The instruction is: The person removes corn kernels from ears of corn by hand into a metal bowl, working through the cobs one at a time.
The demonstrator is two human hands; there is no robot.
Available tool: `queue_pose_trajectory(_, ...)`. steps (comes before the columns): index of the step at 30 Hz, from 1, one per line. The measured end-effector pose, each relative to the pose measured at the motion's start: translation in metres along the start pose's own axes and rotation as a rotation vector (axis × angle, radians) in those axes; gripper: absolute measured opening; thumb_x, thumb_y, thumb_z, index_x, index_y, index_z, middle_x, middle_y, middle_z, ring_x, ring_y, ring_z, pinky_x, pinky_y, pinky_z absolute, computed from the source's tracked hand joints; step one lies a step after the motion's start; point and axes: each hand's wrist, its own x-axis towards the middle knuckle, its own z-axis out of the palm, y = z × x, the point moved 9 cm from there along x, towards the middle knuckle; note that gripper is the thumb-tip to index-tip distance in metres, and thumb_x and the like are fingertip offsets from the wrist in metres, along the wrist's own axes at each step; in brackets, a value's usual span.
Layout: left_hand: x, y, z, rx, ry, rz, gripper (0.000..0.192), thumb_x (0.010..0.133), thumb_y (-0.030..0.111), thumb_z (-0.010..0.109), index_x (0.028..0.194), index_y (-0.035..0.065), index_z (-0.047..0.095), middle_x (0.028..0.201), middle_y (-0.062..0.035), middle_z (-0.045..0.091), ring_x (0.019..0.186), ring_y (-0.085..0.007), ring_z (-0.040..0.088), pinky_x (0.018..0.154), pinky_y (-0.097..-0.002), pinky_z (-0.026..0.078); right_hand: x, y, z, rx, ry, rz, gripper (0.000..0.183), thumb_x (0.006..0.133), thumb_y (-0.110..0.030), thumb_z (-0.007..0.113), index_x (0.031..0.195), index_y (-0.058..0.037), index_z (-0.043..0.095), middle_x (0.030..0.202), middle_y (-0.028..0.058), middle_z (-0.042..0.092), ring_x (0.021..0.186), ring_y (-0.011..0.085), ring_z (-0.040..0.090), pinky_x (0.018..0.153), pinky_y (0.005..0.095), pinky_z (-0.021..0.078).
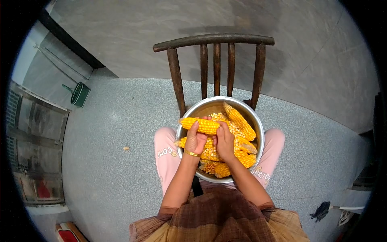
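Both hands are over a round metal basin (pixel 259 127) in front of me. My left hand (pixel 196 139) holds a yellow corn cob (pixel 199 125) lying sideways, its thumb across the near side. At the cob's right end, the thumb and fingers of my right hand (pixel 225 140) grip it too. Most of the cob's kernel rows look whole. Below lie loose kernels (pixel 236 130) and several more cobs, among them a long one (pixel 241 121) leaning on the basin's right wall. Part of the basin's contents is hidden under my hands and forearms.
The basin rests against a dark wooden chair (pixel 216 69) with a slatted back, near a grey wall (pixel 136 39). On the speckled floor (pixel 115 121), a small pale piece (pixel 126 148) lies at left. A green dustpan (pixel 80 94) stands farther back. A dark mop head (pixel 321 211) lies at right.
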Motion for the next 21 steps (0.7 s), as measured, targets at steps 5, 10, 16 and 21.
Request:
queue_pose_trajectory(5,-0.001,0.001,0.000,-0.006,0.025,0.008,0.026,0.077,0.015,0.060,0.100,0.0082,0.049,0.102,-0.0109,0.054,0.103,-0.0253,0.048,0.090,-0.0412,0.039,-0.002,0.019,-0.005,0.215,0.047,0.152,0.033,0.091,-0.030,0.031,0.098,-0.0021,0.047,0.057,0.0051,0.050,0.043,0.0068,0.044,0.036,0.0184,0.0333)
queue_pose_trajectory(10,-0.001,-0.001,0.000,-0.043,0.008,-0.009,0.027,0.077,0.013,0.059,0.101,0.0092,0.048,0.102,-0.0100,0.054,0.103,-0.0239,0.048,0.089,-0.0414,0.039,-0.002,0.022,0.004,0.380,-0.029,0.241,0.035,0.091,-0.034,0.028,0.098,-0.0040,0.045,0.056,0.0039,0.048,0.040,0.0066,0.043,0.033,0.0177,0.0326)
queue_pose_trajectory(16,-0.004,-0.001,0.011,0.033,-0.093,-0.012,0.027,0.075,0.013,0.061,0.099,0.0101,0.049,0.100,-0.0086,0.054,0.105,-0.0237,0.047,0.091,-0.0412,0.038,-0.001,0.023,0.010,0.375,-0.106,0.262,0.034,0.091,-0.036,0.027,0.095,-0.0069,0.044,0.055,0.0012,0.046,0.037,0.0048,0.037,0.033,0.0163,0.0294)
queue_pose_trajectory(21,-0.007,-0.003,0.014,0.080,-0.089,0.022,0.028,0.075,0.012,0.062,0.100,0.0099,0.049,0.101,-0.0095,0.054,0.105,-0.0243,0.047,0.091,-0.0414,0.038,-0.001,0.022,0.003,0.341,-0.002,0.225,0.033,0.091,-0.033,0.026,0.092,-0.0062,0.046,0.053,0.0017,0.044,0.036,0.0053,0.036,0.032,0.0171,0.0283)
